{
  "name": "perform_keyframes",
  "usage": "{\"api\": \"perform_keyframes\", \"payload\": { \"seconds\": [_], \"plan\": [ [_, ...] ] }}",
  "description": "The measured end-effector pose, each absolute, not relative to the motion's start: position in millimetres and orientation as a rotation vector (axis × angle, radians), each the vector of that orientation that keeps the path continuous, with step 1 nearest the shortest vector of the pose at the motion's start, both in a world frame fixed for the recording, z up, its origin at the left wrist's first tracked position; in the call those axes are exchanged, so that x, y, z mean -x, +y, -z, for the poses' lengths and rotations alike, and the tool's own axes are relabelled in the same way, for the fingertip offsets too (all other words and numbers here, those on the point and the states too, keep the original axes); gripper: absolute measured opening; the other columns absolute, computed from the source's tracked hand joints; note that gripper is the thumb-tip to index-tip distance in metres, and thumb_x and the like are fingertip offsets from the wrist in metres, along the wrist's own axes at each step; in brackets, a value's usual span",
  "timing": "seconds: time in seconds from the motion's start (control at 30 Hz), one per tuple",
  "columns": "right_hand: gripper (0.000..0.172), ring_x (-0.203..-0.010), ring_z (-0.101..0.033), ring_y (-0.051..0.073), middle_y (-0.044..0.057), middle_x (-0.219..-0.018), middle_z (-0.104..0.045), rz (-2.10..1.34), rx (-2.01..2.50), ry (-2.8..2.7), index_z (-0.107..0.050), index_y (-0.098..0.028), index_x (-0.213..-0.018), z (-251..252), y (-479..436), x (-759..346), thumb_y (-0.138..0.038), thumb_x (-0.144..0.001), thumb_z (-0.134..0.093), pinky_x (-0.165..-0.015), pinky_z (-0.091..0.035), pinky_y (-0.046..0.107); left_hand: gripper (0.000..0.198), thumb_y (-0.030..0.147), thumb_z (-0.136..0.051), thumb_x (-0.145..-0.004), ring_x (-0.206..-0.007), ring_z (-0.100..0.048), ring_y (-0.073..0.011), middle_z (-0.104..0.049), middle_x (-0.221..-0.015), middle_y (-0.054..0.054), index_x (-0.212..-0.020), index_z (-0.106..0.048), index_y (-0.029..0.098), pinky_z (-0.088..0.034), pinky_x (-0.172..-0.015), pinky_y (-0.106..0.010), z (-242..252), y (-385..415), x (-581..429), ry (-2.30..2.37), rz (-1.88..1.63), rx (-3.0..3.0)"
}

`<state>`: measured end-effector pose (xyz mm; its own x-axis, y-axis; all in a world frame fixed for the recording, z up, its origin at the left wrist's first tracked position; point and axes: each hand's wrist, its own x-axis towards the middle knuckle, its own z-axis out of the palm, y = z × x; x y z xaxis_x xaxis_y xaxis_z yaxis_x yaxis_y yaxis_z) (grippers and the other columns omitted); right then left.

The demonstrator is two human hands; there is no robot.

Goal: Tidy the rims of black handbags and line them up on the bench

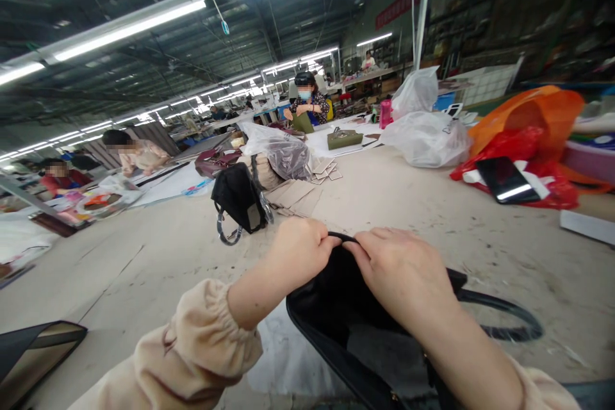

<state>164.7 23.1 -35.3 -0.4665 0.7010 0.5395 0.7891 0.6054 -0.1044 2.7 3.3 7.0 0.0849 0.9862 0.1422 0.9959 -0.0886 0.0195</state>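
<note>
A black handbag lies in front of me with its mouth spread and its dark inside showing. My left hand pinches the far rim of the bag between thumb and fingers. Close beside it, my right hand is closed on the same rim, thumb inside and fingers over the edge. To the right of the bag, a looped black handle, which looks wrapped in clear film, rests on the table. Pale sheeting lies beneath the bag. My right forearm hides part of the bag.
Another black bag with a wrapped handle stands ahead, near flat card pieces. On the right are a phone-like black device, a red plastic bag and white plastic bags. A dark open piece lies lower left. Several people work farther back.
</note>
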Motion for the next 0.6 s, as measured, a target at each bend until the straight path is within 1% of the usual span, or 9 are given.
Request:
{"api": "perform_keyframes", "payload": {
  "seconds": [0.13, 0.23, 0.3, 0.37, 0.47, 0.53, 0.6],
  "plan": [
    [0.021, -0.064, -0.057, 0.019, 0.0, -0.065, -0.062, 0.197, 1.163, -2.263, -0.059, -0.023, -0.066, 38.1, 23.7, -160.9, -0.029, -0.087, -0.056, -0.064, -0.03, 0.032, 0.037, 0.037, -0.051, -0.085, -0.056, -0.053, -0.0137, -0.063, -0.058, -0.003, -0.057, -0.064, 0.016, -0.03, -0.053, -0.026, -9.2, 4.2, -5.8, -2.087, 0.2, 2.247],
    [0.022, -0.066, -0.057, 0.017, 0.0, -0.063, -0.061, 0.185, 1.103, -2.244, -0.057, -0.021, -0.063, 39.8, 23.8, -162.5, -0.024, -0.085, -0.057, -0.07, -0.032, 0.031, 0.036, 0.038, -0.053, -0.084, -0.055, -0.053, -0.0128, -0.062, -0.057, -0.001, -0.056, -0.063, 0.017, -0.031, -0.053, -0.025, -13.7, -0.9, -6.7, -2.122, 0.224, 2.309],
    [0.022, -0.067, -0.058, 0.016, 0.0, -0.063, -0.061, 0.186, 1.087, -2.224, -0.058, -0.02, -0.062, 39.6, 24.2, -165.2, -0.021, -0.084, -0.057, -0.077, -0.033, 0.031, 0.032, 0.043, -0.058, -0.081, -0.057, -0.054, -0.0129, -0.064, -0.061, 0.0, -0.061, -0.064, 0.019, -0.033, -0.054, -0.025, -17.2, -7.7, -5.5, -2.145, 0.283, 2.34],
    [0.022, -0.066, -0.058, 0.016, 0.001, -0.062, -0.062, 0.202, 1.105, -2.211, -0.058, -0.02, -0.062, 38.4, 25.1, -169.3, -0.019, -0.084, -0.057, -0.081, -0.033, 0.03, 0.026, 0.048, -0.064, -0.075, -0.063, -0.058, -0.0144, -0.068, -0.071, 0.001, -0.073, -0.065, 0.021, -0.037, -0.058, -0.025, -20.2, -15.0, -3.7, -2.169, 0.371, 2.302],
    [0.023, -0.066, -0.059, 0.016, 0.001, -0.063, -0.063, 0.22, 1.141, -2.221, -0.059, -0.019, -0.062, 35.8, 26.4, -177.7, -0.018, -0.085, -0.054, -0.084, -0.034, 0.031, 0.029, 0.043, -0.069, -0.072, -0.074, -0.062, -0.018, -0.069, -0.082, 0.0, -0.092, -0.062, 0.023, -0.041, -0.066, -0.027, -22.7, -21.9, -4.0, -2.191, 0.388, 2.232],
    [0.024, -0.066, -0.059, 0.016, 0.002, -0.063, -0.063, 0.22, 1.161, -2.227, -0.06, -0.019, -0.063, 34.7, 26.2, -183.6, -0.018, -0.086, -0.053, -0.086, -0.034, 0.031, 0.03, 0.041, -0.069, -0.072, -0.077, -0.063, -0.0194, -0.07, -0.084, 0.0, -0.095, -0.06, 0.023, -0.042, -0.069, -0.028, -22.8, -22.0, -8.0, -2.175, 0.342, 2.254],
    [0.024, -0.066, -0.059, 0.016, 0.002, -0.063, -0.063, 0.223, 1.18, -2.219, -0.06, -0.019, -0.064, 34.5, 25.3, -188.7, -0.019, -0.086, -0.052, -0.086, -0.035, 0.031, 0.026, 0.041, -0.067, -0.074, -0.078, -0.063, -0.0193, -0.07, -0.086, 0.0, -0.092, -0.06, 0.024, -0.042, -0.07, -0.028, -21.5, -18.7, -14.5, -2.138, 0.322, 2.287]
  ]
}}
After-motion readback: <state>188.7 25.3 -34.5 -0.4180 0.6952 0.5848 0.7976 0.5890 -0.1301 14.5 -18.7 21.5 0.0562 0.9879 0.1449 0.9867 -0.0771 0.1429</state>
